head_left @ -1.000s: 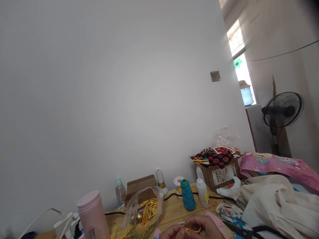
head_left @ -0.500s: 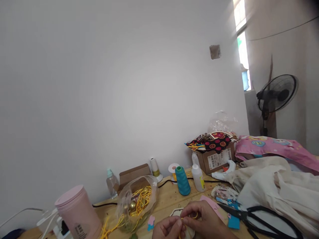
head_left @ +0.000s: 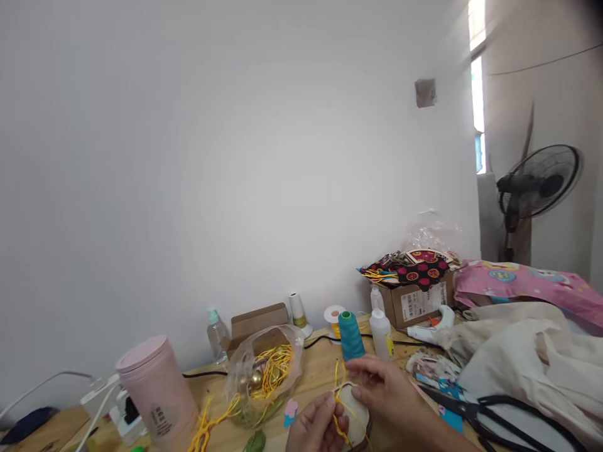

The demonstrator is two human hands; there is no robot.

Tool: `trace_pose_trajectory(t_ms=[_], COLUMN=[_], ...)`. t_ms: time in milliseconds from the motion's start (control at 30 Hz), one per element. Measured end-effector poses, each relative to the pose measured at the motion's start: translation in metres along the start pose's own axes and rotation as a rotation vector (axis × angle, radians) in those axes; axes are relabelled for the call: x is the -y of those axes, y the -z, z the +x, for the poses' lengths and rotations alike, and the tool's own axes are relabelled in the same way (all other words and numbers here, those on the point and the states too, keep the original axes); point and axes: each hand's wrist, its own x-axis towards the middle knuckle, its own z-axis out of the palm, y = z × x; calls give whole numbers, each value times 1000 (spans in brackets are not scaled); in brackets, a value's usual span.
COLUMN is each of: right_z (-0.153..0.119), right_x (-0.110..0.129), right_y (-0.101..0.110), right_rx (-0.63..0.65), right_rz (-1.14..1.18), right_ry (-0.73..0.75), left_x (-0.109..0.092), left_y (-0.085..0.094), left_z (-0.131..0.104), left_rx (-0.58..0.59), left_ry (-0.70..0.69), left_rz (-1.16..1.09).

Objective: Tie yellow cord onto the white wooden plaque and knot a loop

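Note:
My left hand (head_left: 315,427) is closed, pinching a yellow cord (head_left: 340,427) at the front edge of the view. The cord has a knotted length hanging down and a short end standing up above the fingers. Beside it, a cream-white flat pouch-like piece with a dark edge (head_left: 354,411) lies partly hidden by both hands. Over its upper right side is my right hand (head_left: 391,392), fingers stretched out and apart from the thumb, which rests near the piece's edge. A teal thread cone (head_left: 351,337) stands just behind the right fingertips.
Black scissors (head_left: 475,411) lie right of my right hand, near crumpled cream cloth (head_left: 518,351). Glue bottles (head_left: 380,336) and a box of fabric pieces (head_left: 419,304) stand behind. To the left are a plastic bag of yellow cords (head_left: 268,370) and a pink canister (head_left: 157,389).
My right hand has spread its fingers and moved up and away from the left, having been pinching the yellow cord. The cream piece shows more. The view has shifted slightly left.

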Motion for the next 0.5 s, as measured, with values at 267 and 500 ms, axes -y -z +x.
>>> trace_pose_trajectory(t_ms=[267, 500], right_z=[3, -1], right_x=[22, 13], right_y=[2, 0], right_rx=[286, 293], right_rz=[-197, -77], right_ry=[214, 129], left_x=[-2, 6], left_y=[-5, -6], left_z=[-3, -3], left_rx=[23, 24], left_ry=[-109, -103], left_rz=[86, 67])
